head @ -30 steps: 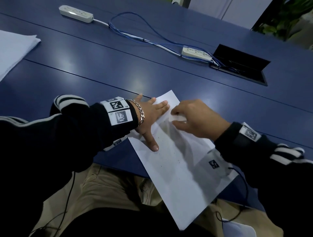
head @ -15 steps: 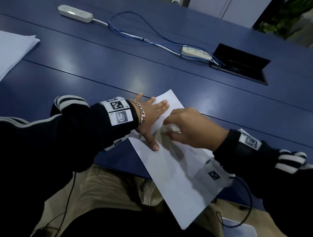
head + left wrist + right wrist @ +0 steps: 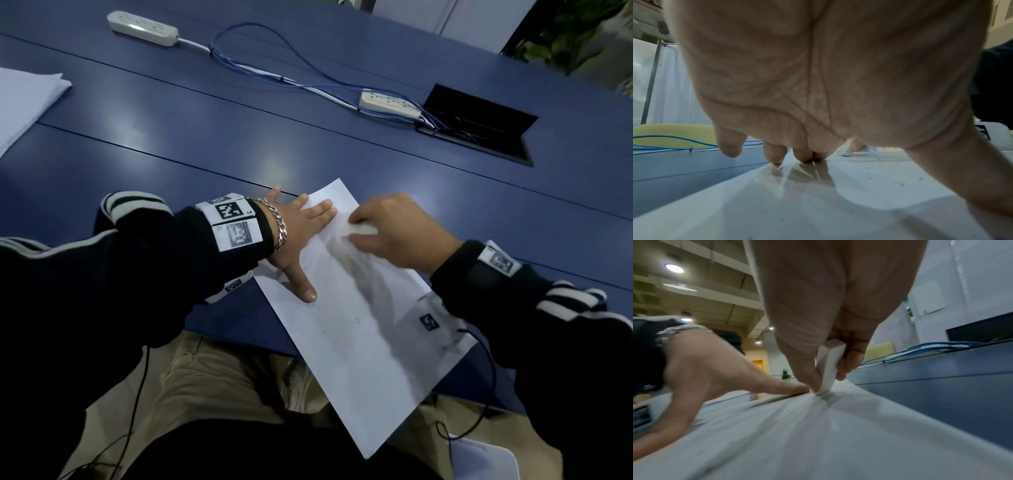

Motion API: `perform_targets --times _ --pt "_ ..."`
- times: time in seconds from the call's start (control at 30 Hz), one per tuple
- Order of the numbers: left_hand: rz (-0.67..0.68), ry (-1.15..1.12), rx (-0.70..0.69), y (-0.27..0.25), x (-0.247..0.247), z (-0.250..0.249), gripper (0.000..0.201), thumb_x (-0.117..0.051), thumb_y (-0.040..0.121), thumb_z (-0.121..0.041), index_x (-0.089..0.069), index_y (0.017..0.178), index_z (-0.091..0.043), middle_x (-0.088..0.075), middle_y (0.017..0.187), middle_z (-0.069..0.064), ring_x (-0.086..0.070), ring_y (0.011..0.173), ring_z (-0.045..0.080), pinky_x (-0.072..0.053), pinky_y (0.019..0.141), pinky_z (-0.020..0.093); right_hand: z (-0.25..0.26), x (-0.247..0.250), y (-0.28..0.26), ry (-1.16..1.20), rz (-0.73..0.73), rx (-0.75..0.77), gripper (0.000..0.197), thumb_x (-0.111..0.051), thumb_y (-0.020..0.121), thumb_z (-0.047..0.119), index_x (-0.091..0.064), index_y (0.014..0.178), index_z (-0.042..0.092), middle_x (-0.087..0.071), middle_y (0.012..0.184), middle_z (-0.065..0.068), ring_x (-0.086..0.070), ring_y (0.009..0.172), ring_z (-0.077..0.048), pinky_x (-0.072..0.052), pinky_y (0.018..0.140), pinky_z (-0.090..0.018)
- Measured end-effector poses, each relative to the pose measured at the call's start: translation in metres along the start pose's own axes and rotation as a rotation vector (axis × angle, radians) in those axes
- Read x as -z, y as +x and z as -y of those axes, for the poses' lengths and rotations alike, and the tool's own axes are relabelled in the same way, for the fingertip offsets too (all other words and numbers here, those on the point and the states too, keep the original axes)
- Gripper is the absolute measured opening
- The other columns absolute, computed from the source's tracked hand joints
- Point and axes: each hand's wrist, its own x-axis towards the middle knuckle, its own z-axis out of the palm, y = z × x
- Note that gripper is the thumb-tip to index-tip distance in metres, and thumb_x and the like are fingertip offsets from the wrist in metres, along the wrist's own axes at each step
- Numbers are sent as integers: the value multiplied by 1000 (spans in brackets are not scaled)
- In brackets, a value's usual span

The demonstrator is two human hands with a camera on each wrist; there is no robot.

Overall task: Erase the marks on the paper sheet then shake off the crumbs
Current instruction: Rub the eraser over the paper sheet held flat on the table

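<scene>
Blue table (image 3: pixel 212 113) across the whole head view, seamed in long panels. On its near edge, the paper sheet (image 3: pixel 359 329), long axis running diagonally from the far corner by the hands down toward the lap, lower end hanging past the table edge. Farther off and well apart from the work: two power strips (image 3: pixel 142 27) joined by blue cables (image 3: pixel 274 75), an open cable hatch (image 3: pixel 479 120), a stack of white paper (image 3: pixel 24 99) cut off at the left border.

Left hand (image 3: pixel 298 240) flat on the sheet's far left part, fingers straight and spread, thumb pointing back toward the lap; holding nothing, only pressing the sheet down. Right hand (image 3: pixel 394 233) just beside it, on the sheet's far right part, clamped on the white eraser (image 3: pixel 359 229), thumb on one face and fingers on the other, lower end touching the paper in the right wrist view. Eraser almost against the left fingertips (image 3: pixel 795 388), so the right hand plainly the nearer one to the spot under work, with the rubbing lane open mostly along the sheet's long axis, back toward the body.

Dark eraser crumbs (image 3: pixel 898 183) scattered over the sheet between and below the hands. Judged stage: erasing in hand, shaking off not yet done.

Marks themselves hard to make out: only a faint grey smudge below the eraser, partly shadow. Right hand blurred in the head view. Sheet's right edge hidden under the right sleeve. Paper apparently lifting slightly near the eraser; cannot tell how much.
</scene>
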Motion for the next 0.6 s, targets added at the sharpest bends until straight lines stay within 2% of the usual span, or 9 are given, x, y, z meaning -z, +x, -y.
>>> perform_targets --times 0.1,0.23,0.3,0.37,0.43,0.53,0.6 --pt "-2 -3 1 -2 1 0 163 -71 51 -96 26 162 -27 26 171 -13 14 161 25 6 124 67 -15 0 5 0 -50 -77 34 -66 87 43 -73 112 20 -73 106 0 -64 101 -28 -51 92 -42" --pt "7 -5 5 -2 0 0 162 -70 52 -96 27 162 -26 27 171 -13 15 161 25 6 124 67 -1 -2 0 -1 -43 -111 32 -64 88 40 -72 111 18 -71 104 -2 -63 100 -28 -51 89 -41" --pt "4 -7 4 0 0 0 164 -70 50 -96 27 161 -26 27 171 -13 15 161 25 6 124 67 15 -7 -9 -38 -35 7 26 -62 87 35 -70 101 15 -67 96 -4 -63 92 -30 -51 81 -41" --pt "-6 3 7 2 -1 -1 166 -70 47 -97 27 162 -26 26 171 -13 14 161 26 5 124 68 37 -14 -25 -41 35 166 18 -60 86 31 -68 91 16 -61 88 -2 -61 84 -27 -50 73 -40" --pt "-6 10 11 2 -2 -1 166 -70 47 -97 27 162 -26 26 171 -12 15 161 26 4 124 68 41 -16 -31 -16 131 214 22 -56 86 38 -68 90 20 -59 87 2 -60 82 -23 -50 71 -38" --pt "6 -14 8 -1 -1 -1 162 -70 51 -95 27 162 -27 28 171 -14 16 161 25 5 124 68 13 -3 -12 -18 38 48 37 -53 86 51 -71 99 21 -66 91 0 -62 86 -26 -52 77 -42" --pt "9 -18 11 -1 0 -1 162 -71 52 -95 27 162 -27 28 171 -13 16 161 26 5 124 69 4 1 -9 -23 -42 -50 34 -60 88 43 -72 104 17 -67 94 -4 -63 90 -30 -52 80 -41"
